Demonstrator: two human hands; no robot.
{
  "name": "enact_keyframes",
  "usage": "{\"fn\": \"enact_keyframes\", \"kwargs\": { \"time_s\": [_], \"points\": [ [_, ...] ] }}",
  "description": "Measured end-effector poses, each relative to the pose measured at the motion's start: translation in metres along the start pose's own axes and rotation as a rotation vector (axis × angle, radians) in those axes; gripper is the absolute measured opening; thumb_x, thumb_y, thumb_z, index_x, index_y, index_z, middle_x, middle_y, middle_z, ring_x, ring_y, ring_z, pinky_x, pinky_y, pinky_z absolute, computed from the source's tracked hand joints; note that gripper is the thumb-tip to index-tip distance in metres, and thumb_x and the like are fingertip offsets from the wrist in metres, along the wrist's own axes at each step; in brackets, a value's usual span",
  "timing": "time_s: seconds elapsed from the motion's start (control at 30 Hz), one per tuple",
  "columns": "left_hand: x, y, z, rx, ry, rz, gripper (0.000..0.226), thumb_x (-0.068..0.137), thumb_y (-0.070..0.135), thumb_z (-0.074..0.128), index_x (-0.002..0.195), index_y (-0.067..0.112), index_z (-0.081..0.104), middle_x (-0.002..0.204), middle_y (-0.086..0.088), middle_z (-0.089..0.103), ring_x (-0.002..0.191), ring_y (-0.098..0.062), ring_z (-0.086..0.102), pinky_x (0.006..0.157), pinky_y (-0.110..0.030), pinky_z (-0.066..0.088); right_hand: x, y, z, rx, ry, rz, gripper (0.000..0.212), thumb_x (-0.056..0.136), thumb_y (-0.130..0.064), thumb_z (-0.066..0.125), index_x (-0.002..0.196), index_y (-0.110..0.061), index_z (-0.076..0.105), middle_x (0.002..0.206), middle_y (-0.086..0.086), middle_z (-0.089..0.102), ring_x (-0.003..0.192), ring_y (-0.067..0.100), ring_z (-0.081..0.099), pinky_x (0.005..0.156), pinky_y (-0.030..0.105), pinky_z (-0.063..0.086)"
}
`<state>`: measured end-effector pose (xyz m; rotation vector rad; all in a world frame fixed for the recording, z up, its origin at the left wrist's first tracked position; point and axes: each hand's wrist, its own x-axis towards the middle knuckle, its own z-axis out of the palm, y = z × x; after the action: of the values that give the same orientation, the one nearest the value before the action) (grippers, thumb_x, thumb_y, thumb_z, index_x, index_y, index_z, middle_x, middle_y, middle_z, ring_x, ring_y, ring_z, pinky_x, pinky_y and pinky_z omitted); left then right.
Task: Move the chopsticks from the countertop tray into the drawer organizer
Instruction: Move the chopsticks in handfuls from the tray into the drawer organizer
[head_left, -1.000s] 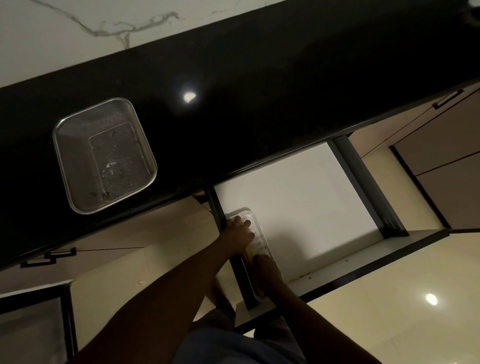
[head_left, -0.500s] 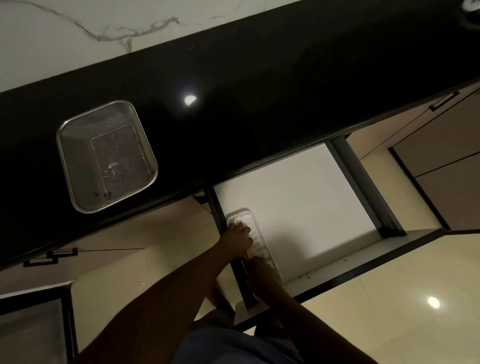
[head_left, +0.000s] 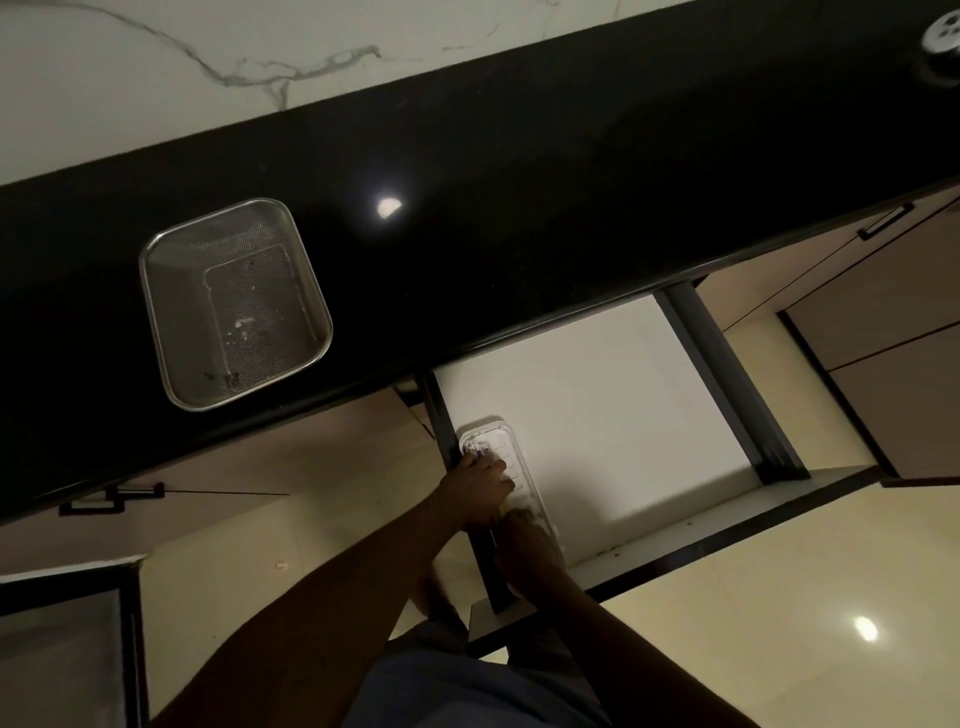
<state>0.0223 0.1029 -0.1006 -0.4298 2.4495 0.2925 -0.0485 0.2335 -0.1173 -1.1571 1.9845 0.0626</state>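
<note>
Your black countertop (head_left: 571, 182) runs across the view at much the same slant as a second ago, and the white-floored drawer (head_left: 597, 395) below it is still pulled open. The mesh tray (head_left: 179, 312) sits on the countertop, well apart from the drawer. The clear organizer (head_left: 501, 441) lies along the drawer's left wall. The main change is at its far end: your left hand (head_left: 475, 488) has slid back toward you, so more of that end now shows. Its fingers curl down over the chopsticks (head_left: 479, 453) inside the organizer. Thin, purple-tinged tips poke out just past your fingertips, and the rest of the chopsticks is hidden under your hands. Your right hand (head_left: 527, 543) has barely shifted. It rests over the organizer's near end, just beside the left hand, but it is too dark to tell whether its fingers are pinching or lying flat.
</note>
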Motion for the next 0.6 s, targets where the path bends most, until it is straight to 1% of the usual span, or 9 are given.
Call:
{"fn": "enact_keyframes", "kwargs": {
  "time_s": [0.17, 0.23, 0.3, 0.37, 0.4, 0.43, 0.5, 0.53, 0.6],
  "points": [
    [-0.014, 0.000, 0.000, -0.173, 0.105, -0.051, 0.059, 0.093, 0.024, 0.055, 0.149, 0.014, 0.040, 0.156, -0.017, 0.032, 0.149, -0.035, 0.025, 0.118, -0.047, 0.026, -0.002, -0.004, -0.015, 0.021, 0.089, -0.093, 0.038, 0.098, -0.022, 0.052, 0.134, -0.011, 0.054, 0.137, 0.010, 0.056, 0.122, 0.025, 0.058, 0.098, 0.031, 0.048],
    [-0.023, 0.001, 0.002, -0.315, 0.166, -0.093, 0.063, 0.092, 0.023, 0.056, 0.152, 0.015, 0.037, 0.160, -0.015, 0.027, 0.149, -0.032, 0.025, 0.115, -0.043, 0.031, -0.005, -0.001, -0.025, 0.064, 0.093, -0.095, 0.038, 0.098, -0.024, 0.053, 0.133, -0.009, 0.054, 0.135, 0.011, 0.056, 0.116, 0.025, 0.061, 0.094, 0.029, 0.048],
    [-0.031, 0.007, 0.004, -0.548, 0.248, -0.149, 0.062, 0.091, 0.016, 0.058, 0.151, 0.010, 0.040, 0.159, -0.016, 0.031, 0.148, -0.030, 0.030, 0.116, -0.038, 0.033, -0.012, 0.003, -0.039, 0.174, 0.133, -0.040, 0.041, 0.097, -0.025, 0.055, 0.134, -0.008, 0.055, 0.133, 0.009, 0.059, 0.114, 0.025, 0.063, 0.093, 0.029, 0.047],
    [-0.037, 0.021, 0.004, -0.923, 0.308, -0.279, 0.054, 0.092, 0.011, 0.061, 0.144, 0.005, 0.049, 0.149, -0.014, 0.045, 0.140, -0.029, 0.043, 0.113, -0.034, 0.037, -0.021, 0.010, -0.050, 0.311, 0.237, 0.019, 0.034, 0.095, -0.019, 0.058, 0.126, -0.007, 0.064, 0.121, 0.010, 0.068, 0.105, 0.025, 0.068, 0.086, 0.026, 0.048],
    [-0.041, 0.029, 0.002, -1.174, 0.310, -0.381, 0.047, 0.091, 0.009, 0.062, 0.137, 0.005, 0.056, 0.138, -0.012, 0.054, 0.128, -0.027, 0.053, 0.107, -0.033, 0.044, -0.028, 0.015, -0.056, 0.387, 0.281, 0.052, 0.030, 0.094, -0.017, 0.060, 0.121, -0.007, 0.068, 0.113, 0.011, 0.072, 0.099, 0.025, 0.071, 0.084, 0.025, 0.050],
    [-0.045, 0.039, -0.001, -1.452, 0.295, -0.477, 0.035, 0.092, 0.007, 0.061, 0.126, 0.005, 0.063, 0.121, -0.011, 0.062, 0.109, -0.025, 0.063, 0.097, -0.034, 0.051, -0.034, 0.021, -0.060, 0.497, 0.310, 0.092, 0.026, 0.093, -0.016, 0.061, 0.116, -0.006, 0.070, 0.106, 0.012, 0.074, 0.093, 0.026, 0.072, 0.084, 0.029, 0.054],
    [-0.055, 0.059, -0.005, -1.968, 0.221, -0.586, 0.008, 0.095, 0.006, 0.057, 0.096, 0.005, 0.065, 0.081, -0.010, 0.062, 0.066, -0.019, 0.064, 0.068, -0.034, 0.055, -0.051, 0.033, -0.070, 0.827, 0.325, 0.193, 0.018, 0.094, -0.010, 0.061, 0.105, -0.002, 0.072, 0.094, 0.018, 0.075, 0.083, 0.029, 0.074, 0.083, 0.043, 0.060],
    [-0.059, 0.068, -0.006, -2.187, 0.164, -0.645, 0.011, 0.097, 0.007, 0.056, 0.089, 0.004, 0.063, 0.071, -0.010, 0.061, 0.055, -0.019, 0.062, 0.060, -0.031, 0.054, -0.062, 0.041, -0.074, 0.993, 0.326, 0.249, 0.015, 0.094, -0.005, 0.060, 0.099, 0.002, 0.072, 0.090, 0.023, 0.073, 0.080, 0.031, 0.073, 0.080, 0.045, 0.059],
    [-0.069, 0.087, -0.004, -2.505, 0.013, -0.757, 0.023, 0.100, 0.018, 0.056, 0.088, 0.000, 0.064, 0.073, -0.016, 0.068, 0.061, -0.026, 0.067, 0.060, -0.033, 0.056, -0.084, 0.057, -0.078, 1.240, 0.328, 0.334, 0.015, 0.094, 0.003, 0.056, 0.096, 0.014, 0.066, 0.084, 0.030, 0.064, 0.078, 0.034, 0.066, 0.074, 0.039, 0.055]
  ]
}}
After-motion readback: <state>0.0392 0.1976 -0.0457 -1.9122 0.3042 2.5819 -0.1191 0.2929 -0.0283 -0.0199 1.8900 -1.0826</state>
